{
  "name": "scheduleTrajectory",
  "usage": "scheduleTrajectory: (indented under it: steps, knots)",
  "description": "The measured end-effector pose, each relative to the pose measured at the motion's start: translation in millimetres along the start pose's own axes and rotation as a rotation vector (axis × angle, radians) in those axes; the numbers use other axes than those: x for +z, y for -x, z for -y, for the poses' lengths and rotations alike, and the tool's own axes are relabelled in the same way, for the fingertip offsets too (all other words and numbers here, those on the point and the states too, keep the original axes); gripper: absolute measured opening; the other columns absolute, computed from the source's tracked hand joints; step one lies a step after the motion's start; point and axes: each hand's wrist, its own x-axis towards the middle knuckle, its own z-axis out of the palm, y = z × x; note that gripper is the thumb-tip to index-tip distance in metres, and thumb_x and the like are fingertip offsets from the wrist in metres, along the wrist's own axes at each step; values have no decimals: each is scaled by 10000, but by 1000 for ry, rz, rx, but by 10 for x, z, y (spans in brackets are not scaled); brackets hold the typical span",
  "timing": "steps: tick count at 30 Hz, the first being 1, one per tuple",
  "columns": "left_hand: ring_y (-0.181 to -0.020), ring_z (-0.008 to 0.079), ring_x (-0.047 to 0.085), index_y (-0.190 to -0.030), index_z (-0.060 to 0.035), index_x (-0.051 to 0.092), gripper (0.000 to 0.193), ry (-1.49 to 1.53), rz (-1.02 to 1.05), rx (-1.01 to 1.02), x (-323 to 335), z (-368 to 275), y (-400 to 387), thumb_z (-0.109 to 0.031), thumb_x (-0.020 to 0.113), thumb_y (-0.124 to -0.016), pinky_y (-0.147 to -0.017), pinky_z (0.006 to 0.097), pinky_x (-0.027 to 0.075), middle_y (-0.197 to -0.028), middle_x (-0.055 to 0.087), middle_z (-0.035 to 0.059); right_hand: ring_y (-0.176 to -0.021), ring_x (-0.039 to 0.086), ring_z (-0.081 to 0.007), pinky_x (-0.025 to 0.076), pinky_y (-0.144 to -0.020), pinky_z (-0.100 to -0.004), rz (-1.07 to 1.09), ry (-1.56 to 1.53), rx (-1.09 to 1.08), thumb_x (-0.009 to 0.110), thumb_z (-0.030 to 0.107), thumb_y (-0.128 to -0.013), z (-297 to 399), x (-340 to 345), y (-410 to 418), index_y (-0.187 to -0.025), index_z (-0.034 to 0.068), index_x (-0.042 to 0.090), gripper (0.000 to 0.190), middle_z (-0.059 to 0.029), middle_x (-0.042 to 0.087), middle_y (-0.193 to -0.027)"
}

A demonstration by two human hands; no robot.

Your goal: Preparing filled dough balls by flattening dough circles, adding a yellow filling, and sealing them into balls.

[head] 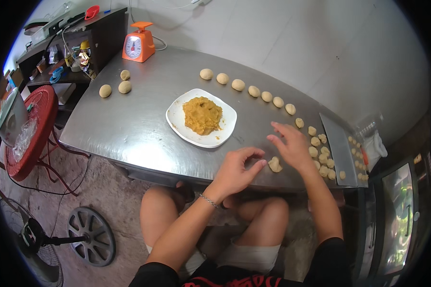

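Observation:
A rough lump of dough [275, 164] lies on the steel table, between and slightly below my two hands. To its left is my left hand [241, 168], thumb and fingers apart with nothing held. Above and right of the lump, my right hand [291, 145] hovers with its fingers spread and nothing in them. A white square plate [176, 133] left of my hands carries a mound of yellow-brown paste [202, 115]. Smooth dough balls [238, 85] form a curved row behind the plate. Several rougher dough pieces [323, 158] cluster to the right of my right hand.
An orange kitchen scale [139, 43] stands at the table's [143, 107] back left, with 3 dough balls [124, 86] in front of it. A metal sheet [336, 147] lies at the right end. Left of the table are a red chair [39, 132] and a fan base [91, 236].

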Motion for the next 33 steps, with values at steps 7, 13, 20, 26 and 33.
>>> scheduleTrajectory:
  steps: [7,13,20,26,33]
  knots:
    - [-1058,315,778,-1204,22,762,315,-60,59,-20,21,-137,-21,-187,784,-969,-969,388,583,-1136,796,202,-866,688,-360,546,-764,-465,-169,270,-233,715,461,-995,-108,359,63,-1180,9,762,491,-134,709,-926]
    - [-1047,323,776,-1205,19,763,315,-104,79,-64,92,-205,-31,-190,784,-970,-951,397,583,-1125,797,199,-825,654,-358,510,-724,-465,-227,254,-329,705,394,-999,-275,368,41,-1059,35,755,368,-123,686,-882]
    - [-1018,217,753,-1198,6,776,259,-175,-76,138,-146,-353,-14,-130,775,-978,-954,348,566,-1097,805,139,-907,644,-359,499,-788,-481,-21,-21,-20,693,309,-1002,-347,299,-138,-943,51,754,272,-133,686,-884]
    - [-1026,117,673,-1243,15,743,221,52,-762,170,-939,-345,-194,-119,658,-1089,-944,292,544,-1148,761,74,-909,644,-380,500,-820,-506,-290,123,-118,681,311,-1011,-296,510,-64,-906,43,741,294,-158,687,-893]
    - [-1137,168,675,-1243,32,722,274,54,-853,213,-1141,-373,-160,-188,606,-1130,-978,346,570,-1223,739,122,-898,653,-374,512,-749,-511,-158,169,-201,665,433,-1013,-168,457,-144,-872,70,728,394,-151,656,-860]
